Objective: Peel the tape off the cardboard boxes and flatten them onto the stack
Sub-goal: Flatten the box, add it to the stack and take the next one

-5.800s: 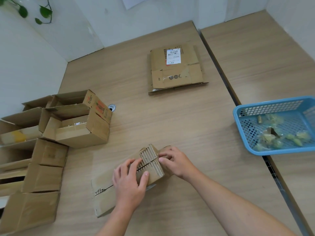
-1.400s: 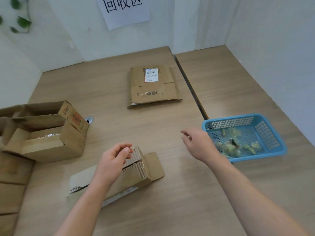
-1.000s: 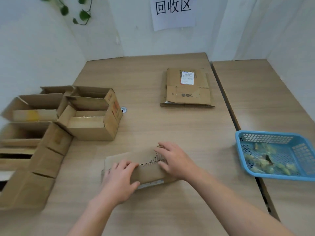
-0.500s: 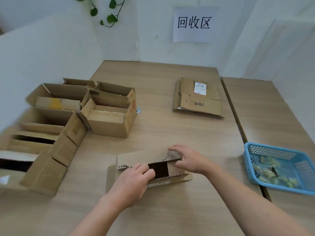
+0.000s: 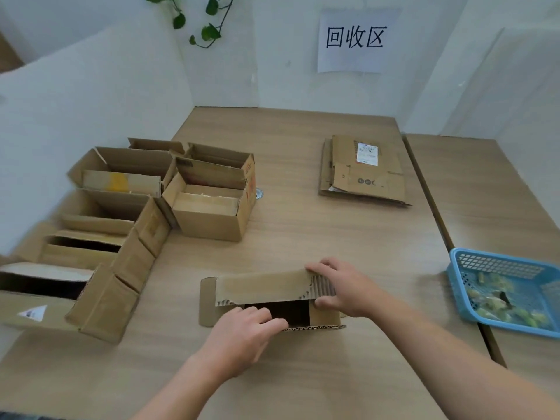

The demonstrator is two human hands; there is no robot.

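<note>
I see the small box point(image 5: 263, 291) lying near the front edge of the tabletop point(image 5: 303, 231), its dark opening showing. The left hand point(image 5: 242, 338) curls its fingers over the box's near wall. The right hand point(image 5: 342, 291) clamps the corrugated right end, fingers on top, thumb below. The flattened stack point(image 5: 363, 174) lies toward the far right corner. Open boxes point(image 5: 209, 204) crowd the left edge, and a blue basket point(image 5: 503, 268) sits by the right edge.

We see a blue basket point(image 5: 497, 265) on the second desk point(image 5: 485, 183), its left rim over the seam with the main desk point(image 5: 303, 225), yellowish scraps point(image 5: 497, 301) inside. A paper sign point(image 5: 354, 40) hangs on the back wall, with a leafy vine point(image 5: 209, 31) to its left.
</note>
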